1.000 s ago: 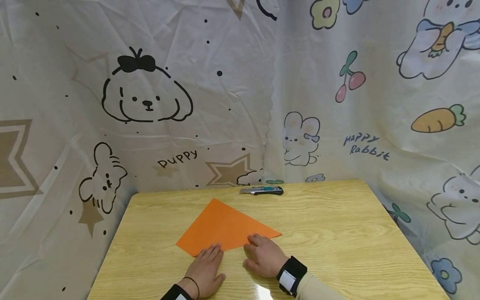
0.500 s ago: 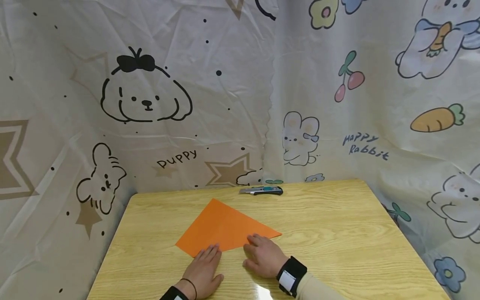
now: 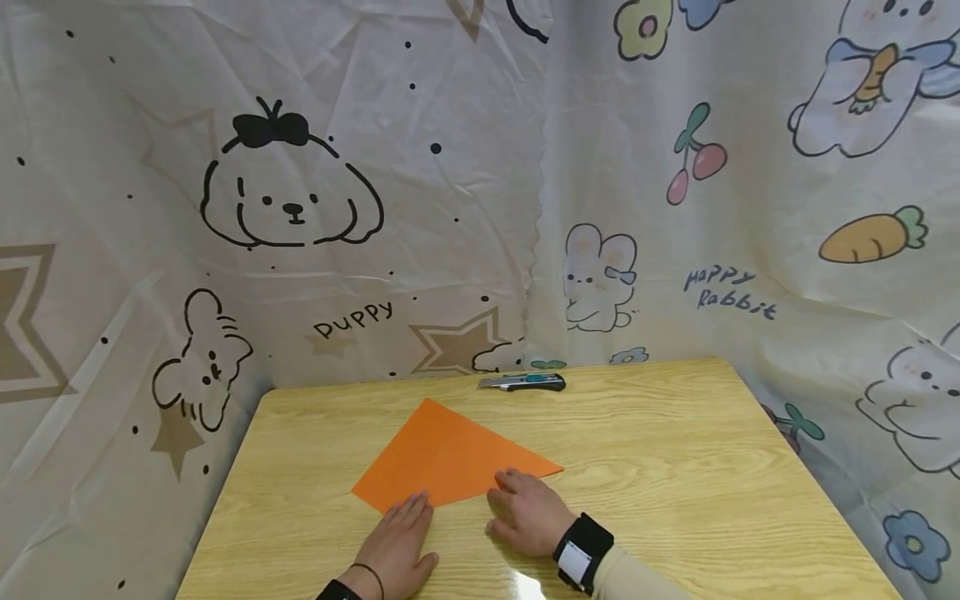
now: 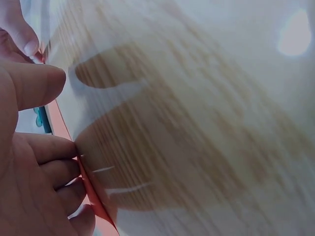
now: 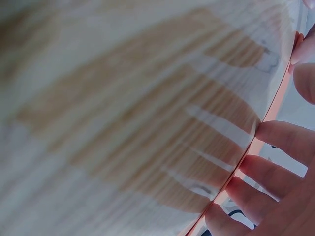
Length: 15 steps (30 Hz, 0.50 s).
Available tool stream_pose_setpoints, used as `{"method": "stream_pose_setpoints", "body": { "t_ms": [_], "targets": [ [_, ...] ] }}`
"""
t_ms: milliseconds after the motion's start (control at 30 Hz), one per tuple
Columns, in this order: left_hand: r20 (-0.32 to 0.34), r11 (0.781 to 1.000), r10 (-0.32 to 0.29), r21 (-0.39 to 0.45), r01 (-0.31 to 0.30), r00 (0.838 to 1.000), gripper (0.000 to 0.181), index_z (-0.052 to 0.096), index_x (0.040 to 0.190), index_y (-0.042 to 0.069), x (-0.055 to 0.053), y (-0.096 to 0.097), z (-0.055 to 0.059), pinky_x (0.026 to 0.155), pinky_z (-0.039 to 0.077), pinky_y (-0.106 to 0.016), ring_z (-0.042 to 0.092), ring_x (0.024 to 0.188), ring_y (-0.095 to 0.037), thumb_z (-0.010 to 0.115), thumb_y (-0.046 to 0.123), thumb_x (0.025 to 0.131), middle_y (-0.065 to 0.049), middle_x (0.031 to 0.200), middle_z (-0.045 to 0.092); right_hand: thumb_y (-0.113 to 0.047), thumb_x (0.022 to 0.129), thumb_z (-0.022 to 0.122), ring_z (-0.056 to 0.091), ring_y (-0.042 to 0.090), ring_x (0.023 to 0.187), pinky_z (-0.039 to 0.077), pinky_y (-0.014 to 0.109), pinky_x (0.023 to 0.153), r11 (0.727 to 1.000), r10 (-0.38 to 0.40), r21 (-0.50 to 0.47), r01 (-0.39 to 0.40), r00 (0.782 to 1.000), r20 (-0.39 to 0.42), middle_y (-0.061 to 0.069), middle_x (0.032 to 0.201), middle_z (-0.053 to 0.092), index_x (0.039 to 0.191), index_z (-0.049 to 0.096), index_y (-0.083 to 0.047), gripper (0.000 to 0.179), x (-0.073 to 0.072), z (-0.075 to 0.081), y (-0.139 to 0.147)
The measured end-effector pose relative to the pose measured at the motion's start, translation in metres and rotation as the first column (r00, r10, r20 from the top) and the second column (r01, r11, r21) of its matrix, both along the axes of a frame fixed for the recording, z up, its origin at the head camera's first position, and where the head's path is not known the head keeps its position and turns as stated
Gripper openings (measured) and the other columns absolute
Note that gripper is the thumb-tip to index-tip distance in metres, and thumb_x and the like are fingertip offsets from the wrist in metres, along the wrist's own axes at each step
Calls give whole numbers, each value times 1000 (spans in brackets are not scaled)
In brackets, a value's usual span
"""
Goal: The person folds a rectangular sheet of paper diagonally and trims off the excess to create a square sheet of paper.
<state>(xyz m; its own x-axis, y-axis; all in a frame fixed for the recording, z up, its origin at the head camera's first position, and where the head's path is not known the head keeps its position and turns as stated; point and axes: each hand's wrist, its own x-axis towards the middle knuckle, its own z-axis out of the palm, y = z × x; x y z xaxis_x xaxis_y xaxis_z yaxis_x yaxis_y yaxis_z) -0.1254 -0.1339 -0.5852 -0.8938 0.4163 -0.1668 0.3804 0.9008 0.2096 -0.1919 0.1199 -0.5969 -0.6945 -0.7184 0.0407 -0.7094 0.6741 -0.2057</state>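
Note:
A folded sheet of orange paper [image 3: 442,454] lies flat on the wooden table, its near edge toward me. My left hand [image 3: 397,542] rests with straight fingers on the near left part of that edge. Toward the near right part, my right hand [image 3: 527,510] touches the paper with its fingertips, the fingers slightly bent. In the left wrist view the fingers [image 4: 59,172] press along the orange edge, with the thumb held apart. The right wrist view shows the fingers [image 5: 261,169] spread along the same edge. Neither hand grasps anything.
A utility knife [image 3: 528,382] with a black and green handle lies at the back edge of the wooden table [image 3: 675,467]. Behind and beside the table hangs a printed cloth [image 3: 450,167] with cartoon animals.
My left hand has slid a little to the left along the paper's near edge. The right hand and the paper stay in place.

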Motion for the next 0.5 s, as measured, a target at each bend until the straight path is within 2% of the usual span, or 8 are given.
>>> {"method": "stream_pose_setpoints", "body": {
  "t_ms": [500],
  "targets": [
    [-13,1000,7,20,-7,1000,70,35,136,3,5,-9,-1,104,19,-49,21,132,-31,52,46,84,-16,144,24,-50,87,47,41,29,120,36,45,95,1000,12,-11,-12,1000,-21,10,131,46,120,57,-17,48,0,-1,-1]
  ]
}}
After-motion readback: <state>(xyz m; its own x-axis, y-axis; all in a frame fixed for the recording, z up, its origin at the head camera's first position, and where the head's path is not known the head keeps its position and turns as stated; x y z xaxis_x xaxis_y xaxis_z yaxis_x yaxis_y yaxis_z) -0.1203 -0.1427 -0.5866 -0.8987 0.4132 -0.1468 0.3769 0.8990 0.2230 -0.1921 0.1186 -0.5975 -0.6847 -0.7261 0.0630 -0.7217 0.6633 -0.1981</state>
